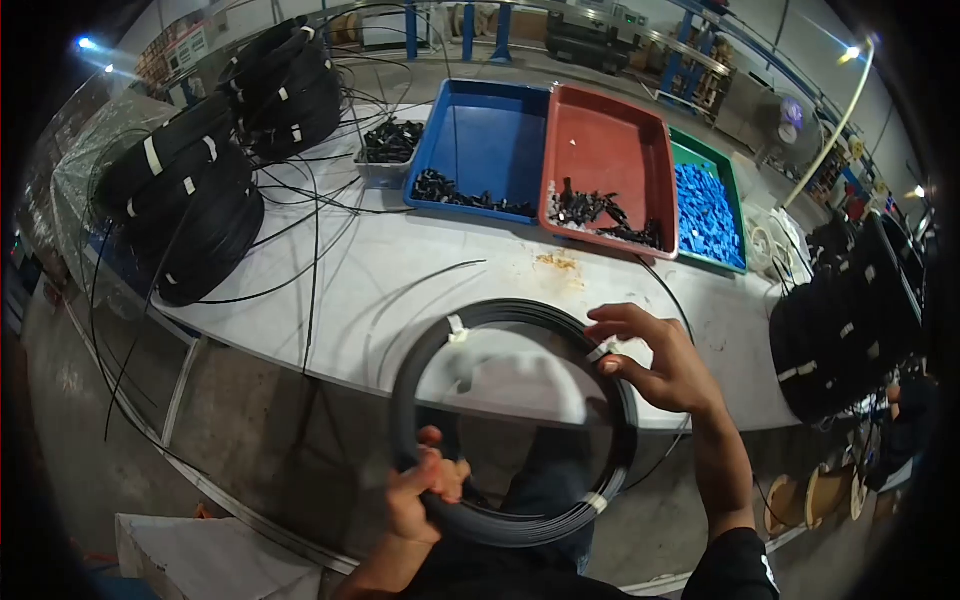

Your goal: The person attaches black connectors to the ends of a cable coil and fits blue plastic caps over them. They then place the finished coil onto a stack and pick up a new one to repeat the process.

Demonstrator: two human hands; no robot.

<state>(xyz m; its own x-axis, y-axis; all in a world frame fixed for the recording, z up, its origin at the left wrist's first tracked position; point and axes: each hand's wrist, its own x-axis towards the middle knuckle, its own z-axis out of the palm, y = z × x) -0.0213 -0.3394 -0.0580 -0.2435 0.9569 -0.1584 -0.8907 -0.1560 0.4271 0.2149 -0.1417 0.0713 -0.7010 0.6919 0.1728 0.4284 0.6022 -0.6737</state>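
Observation:
A black cable coil (412, 375), bound with white tape bands, is held tilted over the table's front edge. My left hand (425, 490) is closed around its lower left side. My right hand (665, 365) is at the coil's upper right, its fingers apart and its thumb at a white tape band (603, 350). Another tape band (457, 329) shows at the upper left of the ring, and a third band (595, 502) at the lower right. A loose cable end (465, 264) lies just beyond the coil.
On the white table (290, 330) stand a blue tray (490, 120) and a red tray (610, 130) with small black parts, and a green tray (742, 225) of blue parts. Stacked black coils (200, 205) stand left, more coils (840, 320) right. Loose cables hang over the front edge.

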